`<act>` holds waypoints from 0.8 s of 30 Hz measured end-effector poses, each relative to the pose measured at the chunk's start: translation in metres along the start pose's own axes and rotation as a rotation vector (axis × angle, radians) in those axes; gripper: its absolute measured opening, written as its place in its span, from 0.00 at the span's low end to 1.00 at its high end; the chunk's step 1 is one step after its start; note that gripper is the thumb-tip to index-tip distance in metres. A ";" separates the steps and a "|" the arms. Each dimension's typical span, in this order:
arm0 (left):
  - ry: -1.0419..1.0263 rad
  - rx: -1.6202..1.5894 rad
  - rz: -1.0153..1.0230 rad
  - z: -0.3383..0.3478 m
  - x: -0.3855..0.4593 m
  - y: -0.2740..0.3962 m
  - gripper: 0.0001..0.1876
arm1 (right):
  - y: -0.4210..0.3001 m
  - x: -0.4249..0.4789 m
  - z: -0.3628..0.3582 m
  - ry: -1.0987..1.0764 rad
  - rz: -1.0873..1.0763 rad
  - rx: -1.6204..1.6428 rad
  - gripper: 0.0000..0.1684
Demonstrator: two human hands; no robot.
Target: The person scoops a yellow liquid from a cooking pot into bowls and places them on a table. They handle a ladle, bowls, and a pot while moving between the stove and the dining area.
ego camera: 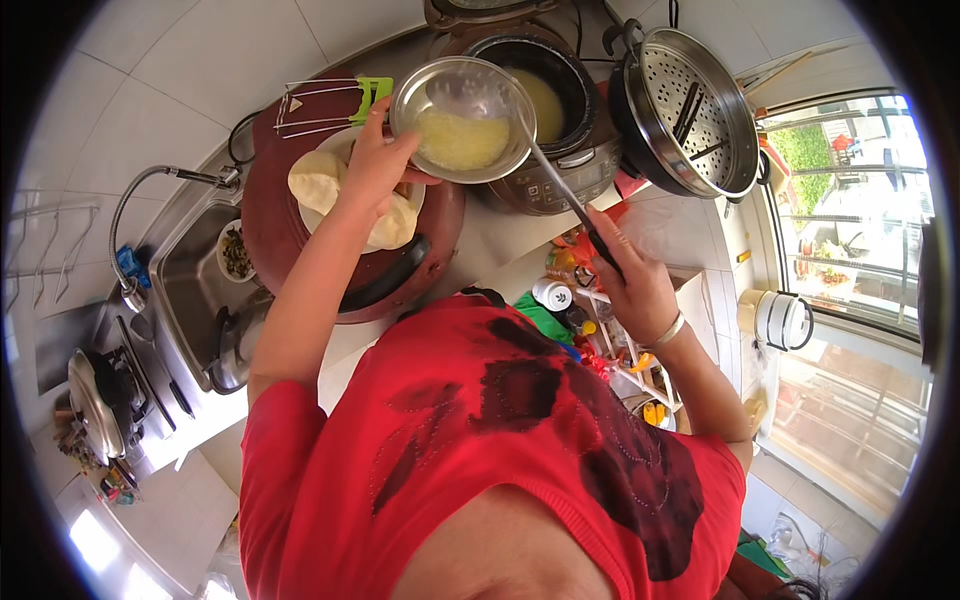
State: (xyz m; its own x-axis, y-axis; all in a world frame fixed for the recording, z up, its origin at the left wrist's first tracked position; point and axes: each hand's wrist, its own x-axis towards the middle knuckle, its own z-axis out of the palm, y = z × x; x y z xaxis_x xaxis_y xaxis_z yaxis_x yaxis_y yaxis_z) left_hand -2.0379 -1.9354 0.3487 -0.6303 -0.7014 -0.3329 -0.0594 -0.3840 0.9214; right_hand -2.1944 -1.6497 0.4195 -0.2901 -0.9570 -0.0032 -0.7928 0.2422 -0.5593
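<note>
My left hand [379, 161] grips the near left rim of a stainless steel bowl [463, 120], which holds yellowish porridge-like food. In my right hand [634, 285] is the dark handle of a metal ladle [559, 184]; its head reaches into the bowl and is partly hidden. The bowl is held beside and partly over the open rice cooker [559, 176], whose dark inner pot [585, 97] contains more of the yellowish food. Below my left forearm, pale flatbreads or buns [319, 180] lie in a white bowl on a dark red round board or lid [270, 172].
A green-handled wire rack [371, 101] lies behind the bread. At the right stands a steel steamer [697, 112] with chopsticks in it. The sink [187, 262] with a faucet [135, 292] is at the left. Below the counter edge is a shelf [626, 367] with bottles.
</note>
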 end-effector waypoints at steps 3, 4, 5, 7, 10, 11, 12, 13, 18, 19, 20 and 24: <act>0.024 0.031 0.030 -0.005 -0.001 0.002 0.32 | -0.002 0.008 -0.012 -0.003 0.212 0.454 0.30; 0.032 0.030 0.044 -0.009 0.000 -0.002 0.31 | -0.002 0.014 -0.020 -0.020 0.337 0.624 0.29; 0.041 0.028 0.059 -0.013 0.000 -0.004 0.30 | 0.002 0.021 -0.026 -0.038 0.461 0.794 0.28; 0.068 0.037 0.063 -0.015 -0.007 0.003 0.32 | 0.019 0.040 -0.031 -0.008 0.441 0.770 0.28; 0.074 0.032 0.077 -0.024 -0.015 0.009 0.30 | 0.072 0.074 -0.031 -0.063 0.347 0.272 0.30; 0.071 0.030 0.086 -0.027 -0.017 0.011 0.29 | 0.085 0.084 -0.024 -0.071 0.311 0.041 0.30; 0.063 0.037 0.073 -0.028 -0.021 0.014 0.31 | 0.092 0.093 -0.018 -0.079 0.272 -0.192 0.30; 0.076 0.041 0.074 -0.032 -0.025 0.014 0.31 | 0.094 0.102 -0.014 -0.092 0.227 -0.424 0.31; 0.139 0.082 0.077 -0.037 -0.046 0.015 0.34 | 0.080 0.137 0.002 -0.252 0.343 -0.571 0.33; 0.138 0.076 0.080 -0.038 -0.049 0.015 0.33 | 0.080 0.141 0.005 -0.264 0.345 -0.557 0.33; 0.137 0.070 0.083 -0.039 -0.052 0.014 0.33 | 0.081 0.145 0.009 -0.241 0.345 -0.467 0.33; 0.109 0.052 0.093 -0.038 -0.057 0.017 0.32 | 0.116 0.152 0.037 -0.136 0.243 0.088 0.32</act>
State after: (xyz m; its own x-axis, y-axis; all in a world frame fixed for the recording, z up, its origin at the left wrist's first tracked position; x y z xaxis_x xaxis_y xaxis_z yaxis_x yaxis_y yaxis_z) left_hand -1.9740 -1.9246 0.3757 -0.5475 -0.7946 -0.2624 -0.0462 -0.2845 0.9576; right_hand -2.3104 -1.7729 0.3237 -0.3866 -0.8867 -0.2537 -0.6574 0.4579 -0.5985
